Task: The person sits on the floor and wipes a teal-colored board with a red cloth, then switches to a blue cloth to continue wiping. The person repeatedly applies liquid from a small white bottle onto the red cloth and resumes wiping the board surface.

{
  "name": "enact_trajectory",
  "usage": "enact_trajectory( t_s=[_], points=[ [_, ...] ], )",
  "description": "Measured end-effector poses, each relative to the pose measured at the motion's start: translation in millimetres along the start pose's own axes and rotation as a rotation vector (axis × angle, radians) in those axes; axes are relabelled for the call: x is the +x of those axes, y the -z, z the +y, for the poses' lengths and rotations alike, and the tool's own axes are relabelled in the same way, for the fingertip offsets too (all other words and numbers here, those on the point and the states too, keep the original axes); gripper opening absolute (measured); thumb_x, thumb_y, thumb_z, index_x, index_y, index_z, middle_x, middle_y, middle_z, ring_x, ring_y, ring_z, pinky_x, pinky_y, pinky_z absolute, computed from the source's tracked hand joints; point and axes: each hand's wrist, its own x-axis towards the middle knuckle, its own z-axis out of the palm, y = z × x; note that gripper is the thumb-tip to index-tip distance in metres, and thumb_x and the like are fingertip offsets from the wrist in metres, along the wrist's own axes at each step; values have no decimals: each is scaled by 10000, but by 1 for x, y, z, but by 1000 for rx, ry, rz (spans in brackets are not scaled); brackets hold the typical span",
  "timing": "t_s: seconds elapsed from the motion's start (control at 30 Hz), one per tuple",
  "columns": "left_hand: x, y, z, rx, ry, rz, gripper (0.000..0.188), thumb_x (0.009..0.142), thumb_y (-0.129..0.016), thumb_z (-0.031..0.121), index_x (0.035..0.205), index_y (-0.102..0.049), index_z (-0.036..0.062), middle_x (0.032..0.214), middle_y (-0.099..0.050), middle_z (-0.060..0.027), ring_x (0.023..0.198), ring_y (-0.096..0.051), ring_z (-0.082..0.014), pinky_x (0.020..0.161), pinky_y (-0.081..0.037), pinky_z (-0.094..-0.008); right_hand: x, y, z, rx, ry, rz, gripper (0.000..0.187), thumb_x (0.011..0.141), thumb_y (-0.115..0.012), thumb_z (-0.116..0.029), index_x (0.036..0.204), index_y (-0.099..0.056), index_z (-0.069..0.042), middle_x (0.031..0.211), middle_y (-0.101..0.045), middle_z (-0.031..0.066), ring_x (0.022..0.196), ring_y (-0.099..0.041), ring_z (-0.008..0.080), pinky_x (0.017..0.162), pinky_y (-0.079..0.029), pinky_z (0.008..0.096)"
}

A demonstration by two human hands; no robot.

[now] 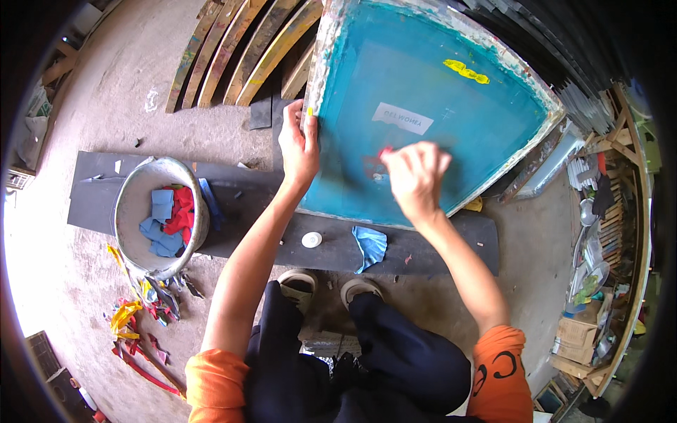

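Observation:
A large screen-printing frame (pixel 345 77) with teal mesh leans in front of me, its border crusted with white. My left hand (pixel 301 144) is closed round its left edge. Blurred by motion, my right hand (pixel 418 176) is closed at the lower middle of the mesh. A bit of red cloth (pixel 385 152) shows at its fingertips, beside a faint reddish smear. Above that smear, a pale label (pixel 402 118) shows on the mesh, and a yellow streak (pixel 466 71) lies near the upper right.
On the dark board (pixel 247 197) stand a bucket (pixel 127 218) of red and blue cloths, a white round lid (pixel 312 240) and a blue cloth (pixel 370 248). Coloured scraps (pixel 127 321) litter the floor at left. Curved-looking wooden bars (pixel 243 53) stand behind; a cluttered shelf (pixel 585 324) is at right.

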Motion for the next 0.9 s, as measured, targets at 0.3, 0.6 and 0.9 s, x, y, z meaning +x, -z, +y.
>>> enact_trajectory(
  t_s=[0.3, 0.6, 0.9],
  points=[
    [-1, 3, -3, -11, 45, -11, 279, 917, -439, 207, 1102, -439, -2, 841, -565, -165, 747, -544, -229, 697, -437, -325, -9, 4, 17, -9, 76, -43, 101, 704, -648, -98, 770, -609, -163, 713, -542, -54, 811, -490, 157, 717, -284, 358],
    [1, 3, -2, -5, 1, -6, 275, 921, -433, 216, 1088, -447, -1, 831, -564, -158, 738, -541, -231, 700, -434, -330, 0, 13, 23, 1, -104, 55, 62, 712, -634, -115, 757, -601, -143, 735, -540, -30, 848, -500, 147, 785, -309, 376],
    [-1, 1, -1, 30, -67, 17, 307, 939, -352, 274, 1075, -455, 19, 700, -479, -86, 618, -430, -150, 580, -376, -298, 4, 19, 28, 30, -162, 80, 72, 705, -626, -112, 752, -601, -161, 725, -537, -37, 804, -492, 157, 720, -290, 383]
  ],
)
